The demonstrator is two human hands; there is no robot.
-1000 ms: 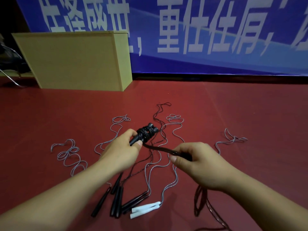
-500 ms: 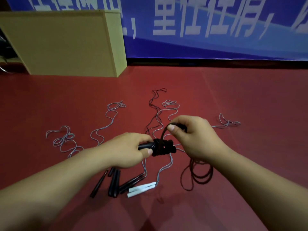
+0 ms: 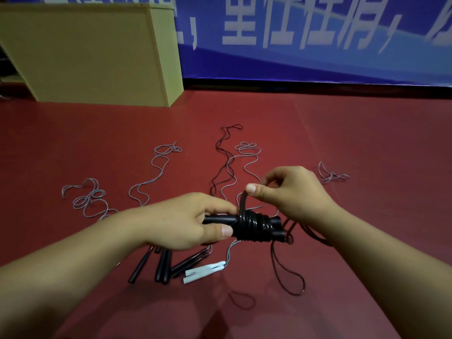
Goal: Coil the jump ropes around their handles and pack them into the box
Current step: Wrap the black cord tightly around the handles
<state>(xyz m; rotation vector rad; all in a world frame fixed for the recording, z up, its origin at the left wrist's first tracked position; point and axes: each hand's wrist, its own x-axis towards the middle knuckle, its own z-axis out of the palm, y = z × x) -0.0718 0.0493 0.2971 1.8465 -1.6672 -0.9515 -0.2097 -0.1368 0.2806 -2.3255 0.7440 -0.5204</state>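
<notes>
Several turns of black rope (image 3: 254, 225) now sit tight around the pair of black handles (image 3: 220, 219), more than a second ago, when only a small knot of wraps was on them and my right hand was down low drawing the rope across. My left hand (image 3: 186, 222) grips the handles, thumb pressed near the edge of the coil, holding them level over the red floor (image 3: 367, 148). My right hand (image 3: 288, 189) has come up and over since then and pinches the rope between thumb and fingers just above the coil, carrying it over the top for another turn.

What that means, I think: the coil is growing, but the job on this rope is not done, since a long slack loop (image 3: 288, 272) trails down to the floor at my right (I would guess a good few turns remain). After that the end wants tucking so it will not spring loose.

Below my hands the other ropes lie unwound: a bunch of black handles (image 3: 162, 265), a pair of white handles (image 3: 204, 271), and thin grey cords (image 3: 151, 182) spread out across the floor. The box (image 3: 85, 55) stands well apart, far left by the blue banner (image 3: 318, 33), and I cannot see inside it.
</notes>
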